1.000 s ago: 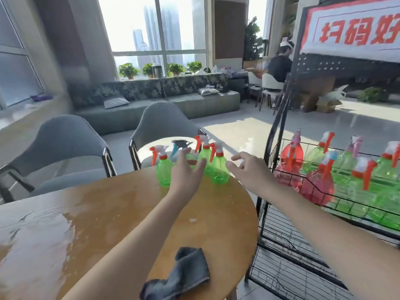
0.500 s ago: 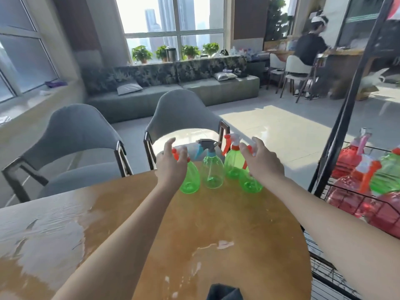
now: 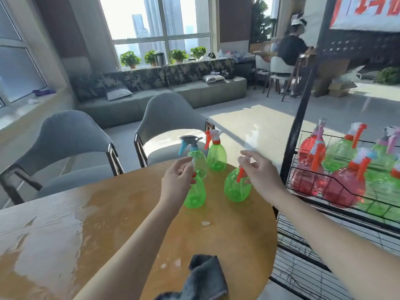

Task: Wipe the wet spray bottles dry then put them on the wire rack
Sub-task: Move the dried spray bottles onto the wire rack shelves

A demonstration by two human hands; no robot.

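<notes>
wet patches lie on the tabletop at left. left hand pinches the head of a near green bottle, which looks tilted. two more bottles stand behind, unhandled. right hand pinches the trigger of a second near bottle, also tilted. cloth lies at the near edge, untouched. rack stands at right. judgement: plastic likely slick when wet; grip the necks firmly and bring both bottles to the cloth before racking.

2 bare forearms reach in from the lower edge, no sleeves showing on either, ending in the left hand and the right hand, both without rings, watches or gloves.
</notes>
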